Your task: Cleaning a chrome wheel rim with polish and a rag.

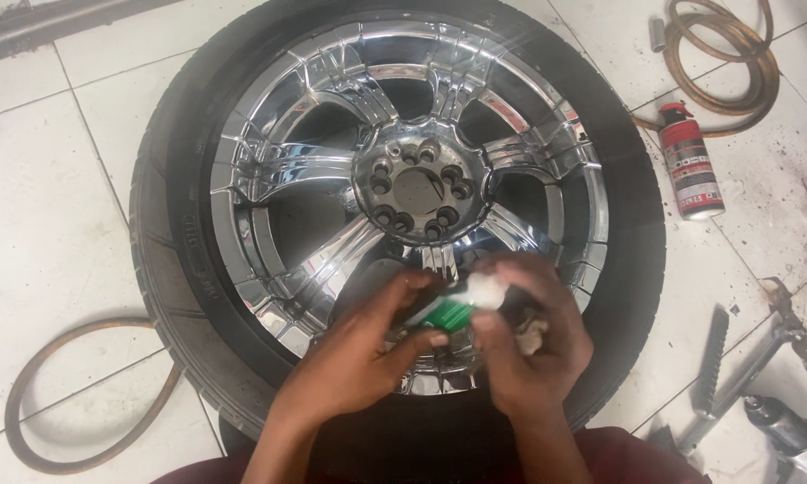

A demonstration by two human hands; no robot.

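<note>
A black tyre with a shiny chrome spoked rim lies flat on the tiled floor. Over its near edge, my left hand holds a small green tube. My right hand pinches the tube's white cap end and also has a bit of pale cloth tucked in its fingers. Both hands hover just above the rim's lower spokes.
A red and grey spray can lies right of the tyre, with a coiled brown hose behind it. A rusty ring lies at the lower left. A file, a metal tool and an air tool lie lower right.
</note>
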